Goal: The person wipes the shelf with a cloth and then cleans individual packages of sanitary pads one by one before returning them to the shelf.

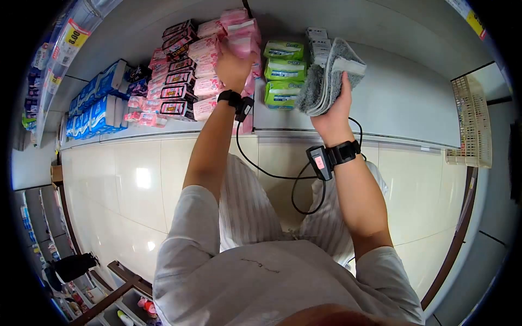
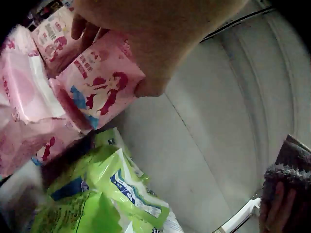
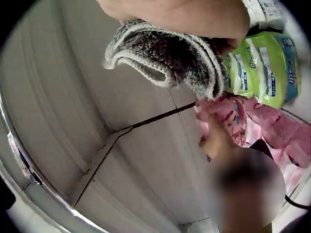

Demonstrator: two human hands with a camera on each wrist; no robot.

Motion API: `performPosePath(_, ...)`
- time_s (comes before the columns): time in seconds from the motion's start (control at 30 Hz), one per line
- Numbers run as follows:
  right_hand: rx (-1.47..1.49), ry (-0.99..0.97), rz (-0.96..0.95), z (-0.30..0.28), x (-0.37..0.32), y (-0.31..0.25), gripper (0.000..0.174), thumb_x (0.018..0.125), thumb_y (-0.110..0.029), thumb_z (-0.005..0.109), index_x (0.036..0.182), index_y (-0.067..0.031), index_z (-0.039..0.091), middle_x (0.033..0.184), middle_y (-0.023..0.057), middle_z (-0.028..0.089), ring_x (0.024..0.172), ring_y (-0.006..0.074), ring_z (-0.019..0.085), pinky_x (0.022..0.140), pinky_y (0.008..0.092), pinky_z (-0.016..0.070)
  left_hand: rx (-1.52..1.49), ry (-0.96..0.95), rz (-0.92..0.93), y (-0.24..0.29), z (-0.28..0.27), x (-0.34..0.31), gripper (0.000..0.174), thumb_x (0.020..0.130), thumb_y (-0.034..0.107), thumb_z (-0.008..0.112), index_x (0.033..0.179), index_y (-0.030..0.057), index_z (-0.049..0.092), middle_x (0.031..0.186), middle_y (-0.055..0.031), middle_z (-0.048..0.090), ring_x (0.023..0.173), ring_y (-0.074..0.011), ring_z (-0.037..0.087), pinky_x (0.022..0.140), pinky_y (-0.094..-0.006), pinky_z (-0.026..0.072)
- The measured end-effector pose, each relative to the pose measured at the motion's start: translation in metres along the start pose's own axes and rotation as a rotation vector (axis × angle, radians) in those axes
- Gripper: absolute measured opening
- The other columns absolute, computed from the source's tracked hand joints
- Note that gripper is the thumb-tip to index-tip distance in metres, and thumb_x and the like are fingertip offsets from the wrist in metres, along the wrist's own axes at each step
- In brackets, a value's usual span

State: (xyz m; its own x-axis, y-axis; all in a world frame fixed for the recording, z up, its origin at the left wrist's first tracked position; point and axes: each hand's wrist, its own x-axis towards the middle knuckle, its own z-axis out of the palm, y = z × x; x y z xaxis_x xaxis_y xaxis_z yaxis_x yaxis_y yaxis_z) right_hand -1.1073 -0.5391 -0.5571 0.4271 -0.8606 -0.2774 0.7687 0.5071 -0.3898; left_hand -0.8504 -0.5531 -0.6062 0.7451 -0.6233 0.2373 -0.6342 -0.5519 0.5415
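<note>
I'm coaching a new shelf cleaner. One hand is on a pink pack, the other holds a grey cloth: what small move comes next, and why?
Probably lift the pink pack clear with the left hand: it grips that pack, while the right hand holds the folded cloth over the shelf, beside the green packs.

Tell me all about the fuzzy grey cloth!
The cloth is grey, thick and fluffy like a towel, with a paler edge band. It is folded into several layers and held over the shelf. The right hand grips its lower end. Green packs sit beside it.
</note>
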Motion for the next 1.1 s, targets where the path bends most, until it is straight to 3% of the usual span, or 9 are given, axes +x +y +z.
performPosePath(0.13,-0.103,0.041,-0.157,0.006,0.000,-0.005,0.050,0.098,-0.047,0.052,0.134,-0.0119,0.053,0.130,0.0037,0.061,0.119,0.0242,0.057,0.104,0.0401,0.0431,-0.163,0.339,0.175,0.004,-0.024,0.000,0.088,0.067,0.052,0.079,0.130,-0.0022,0.050,0.111,-0.0219,0.066,0.101,-0.0395,0.065,0.086,-0.0463,0.0518)
performPosePath(0.27,-0.395,0.050,-0.567,0.014,-0.002,0.007,0.052,0.097,-0.033,0.063,0.137,-0.0051,0.046,0.133,0.0070,0.055,0.122,0.0189,0.051,0.104,0.0339,0.0393,-1.021,-0.035,0.231,0.002,-0.050,-0.017,0.053,0.083,0.019,0.074,0.124,-0.0018,0.046,0.111,-0.0125,0.062,0.102,-0.0210,0.062,0.087,-0.0336,0.0511)
performPosePath(0.33,-0.436,0.029,-0.593,0.008,-0.001,0.015,0.059,0.091,-0.028,0.072,0.137,-0.0024,0.044,0.129,0.0092,0.057,0.118,0.0198,0.052,0.102,0.0327,0.0401,-1.328,-0.708,0.156,-0.008,-0.067,-0.037,0.054,0.086,0.014,0.070,0.130,0.0013,0.042,0.117,-0.0105,0.061,0.103,-0.0169,0.061,0.087,-0.0300,0.0505)
performPosePath(0.47,-0.990,-0.252,-0.479,0.013,-0.010,0.021,0.079,0.072,-0.032,0.087,0.135,-0.0026,0.049,0.128,0.0129,0.060,0.115,0.0236,0.059,0.100,0.0363,0.0448,-1.255,-0.833,0.025,0.008,-0.074,-0.080,0.051,0.091,0.011,0.065,0.137,0.0076,0.042,0.125,-0.0074,0.060,0.106,-0.0175,0.063,0.088,-0.0320,0.0533)
performPosePath(0.57,-1.507,-0.553,-0.931,0.018,-0.013,0.020,0.098,0.060,-0.039,0.088,0.143,-0.0094,0.047,0.139,0.0190,0.053,0.128,0.0383,0.051,0.108,0.0447,0.0414,-1.150,-0.986,0.037,0.000,-0.068,-0.073,0.052,0.097,0.013,0.060,0.143,0.0036,0.039,0.129,-0.0095,0.059,0.113,-0.0182,0.062,0.094,-0.0326,0.0528)
performPosePath(0.73,-1.649,-0.684,-0.992,0.025,-0.017,0.020,0.096,0.060,-0.023,0.089,0.145,-0.0076,0.046,0.147,0.0154,0.048,0.136,0.0317,0.046,0.110,0.0408,0.0395,-1.283,-1.045,-0.287,0.003,-0.060,-0.078,0.051,0.097,0.016,0.060,0.143,0.0020,0.041,0.134,-0.0119,0.056,0.113,-0.0209,0.062,0.097,-0.0364,0.0517)
performPosePath(0.8,-1.314,-0.539,-0.810,0.020,-0.006,0.022,0.095,0.062,-0.036,0.088,0.145,-0.0128,0.047,0.143,0.0165,0.051,0.132,0.0324,0.050,0.109,0.0405,0.0402,-1.885,-1.319,-0.668,0.008,-0.051,-0.073,0.048,0.093,0.010,0.066,0.136,0.0020,0.046,0.128,-0.0103,0.059,0.114,-0.0179,0.059,0.096,-0.0350,0.0510)
performPosePath(0.9,-0.841,-0.371,-0.223,0.015,-0.004,0.017,0.067,0.083,-0.039,0.074,0.138,-0.0075,0.053,0.129,0.0107,0.062,0.116,0.0222,0.061,0.100,0.0347,0.0471,-1.166,-0.634,0.334,0.022,-0.079,-0.092,0.050,0.079,0.008,0.078,0.122,0.0034,0.052,0.117,-0.0067,0.059,0.109,-0.0143,0.057,0.097,-0.0314,0.0474)
performPosePath(1.1,0.006,-0.209,0.463,0.014,-0.002,0.021,0.045,0.098,-0.045,0.055,0.123,-0.0076,0.062,0.119,0.0100,0.067,0.108,0.0242,0.065,0.097,0.0388,0.0509,-0.770,-0.150,1.055,0.028,-0.103,-0.100,0.077,0.058,0.024,0.094,0.123,0.0091,0.053,0.125,-0.0186,0.049,0.114,-0.0338,0.053,0.095,-0.0422,0.0457)
